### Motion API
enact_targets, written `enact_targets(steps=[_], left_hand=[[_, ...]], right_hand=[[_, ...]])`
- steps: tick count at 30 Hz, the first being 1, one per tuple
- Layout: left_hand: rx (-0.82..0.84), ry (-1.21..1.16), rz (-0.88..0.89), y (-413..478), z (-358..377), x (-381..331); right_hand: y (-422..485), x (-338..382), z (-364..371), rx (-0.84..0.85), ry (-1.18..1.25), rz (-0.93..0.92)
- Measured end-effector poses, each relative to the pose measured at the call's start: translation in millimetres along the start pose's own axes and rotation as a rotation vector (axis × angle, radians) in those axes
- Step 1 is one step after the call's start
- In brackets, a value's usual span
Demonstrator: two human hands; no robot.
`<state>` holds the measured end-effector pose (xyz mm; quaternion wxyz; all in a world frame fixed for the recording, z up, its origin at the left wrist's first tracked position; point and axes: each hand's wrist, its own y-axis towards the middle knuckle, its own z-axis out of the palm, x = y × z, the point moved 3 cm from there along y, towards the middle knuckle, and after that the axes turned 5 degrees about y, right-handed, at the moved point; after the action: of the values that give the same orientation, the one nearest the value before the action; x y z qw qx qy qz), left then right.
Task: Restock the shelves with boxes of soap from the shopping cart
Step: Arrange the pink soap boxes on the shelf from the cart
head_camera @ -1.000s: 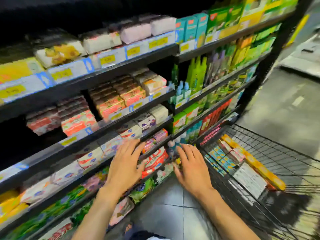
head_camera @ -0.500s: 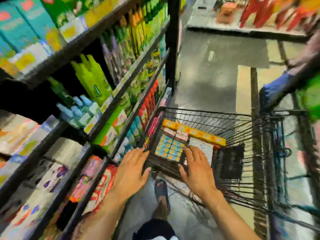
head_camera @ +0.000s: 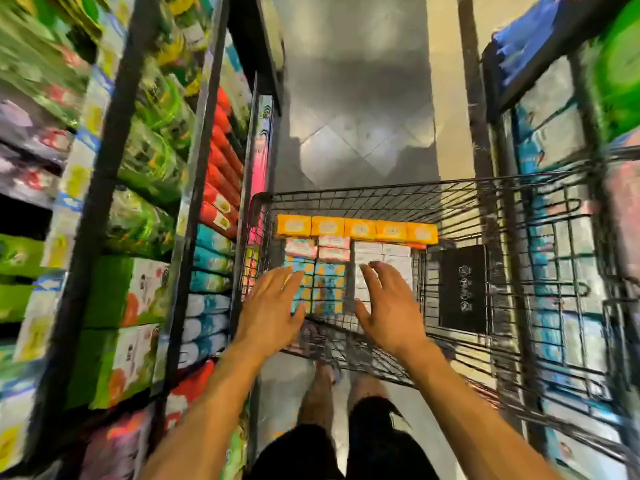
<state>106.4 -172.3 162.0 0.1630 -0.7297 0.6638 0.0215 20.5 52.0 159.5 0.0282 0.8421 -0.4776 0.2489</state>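
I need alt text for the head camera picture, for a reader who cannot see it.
The person's left hand and right hand, both open, reach into a wire shopping cart toward rows of soap boxes. Stocked shelves stand at the left.

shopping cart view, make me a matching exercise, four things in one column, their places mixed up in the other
Things:
1 orange boxes
2 blue patterned boxes
3 black panel
4 red packs

Places:
a on the shelves at left
b between the left hand and right hand
c in a row at the cart's far end
d right of the right hand

Pairs: 1-c; 2-b; 3-d; 4-a
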Motion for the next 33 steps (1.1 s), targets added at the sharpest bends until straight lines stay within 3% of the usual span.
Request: enact_targets(steps=[14, 20, 25, 30, 33], left_hand=[[0.183, 0.052, -0.025, 151.5, 155.6, 76.2], [0.213, 0.017, -0.07, 173.7, 187.5, 98.3], [0.169, -0.016, -0.085, 168.8, 179.6, 100.7], [0.117, -0.248, -0.268, 130.1, 142.0, 87.2], [0.069, -0.633, -0.477, 99.7, 108.6, 73.9]], right_hand=[[140.5, -81.8, 172.1, 0.172, 0.047, -0.018], [158.4, -93.9, 197.5, 0.023, -0.02, -0.066], [162.1, -90.8, 199.5, 0.098, -0.124, -0.068], [142.2, -80.2, 163.0, 0.162, 0.148, -0.04], [111.7, -60.8, 114.8, 0.159, 0.517, 0.076]])
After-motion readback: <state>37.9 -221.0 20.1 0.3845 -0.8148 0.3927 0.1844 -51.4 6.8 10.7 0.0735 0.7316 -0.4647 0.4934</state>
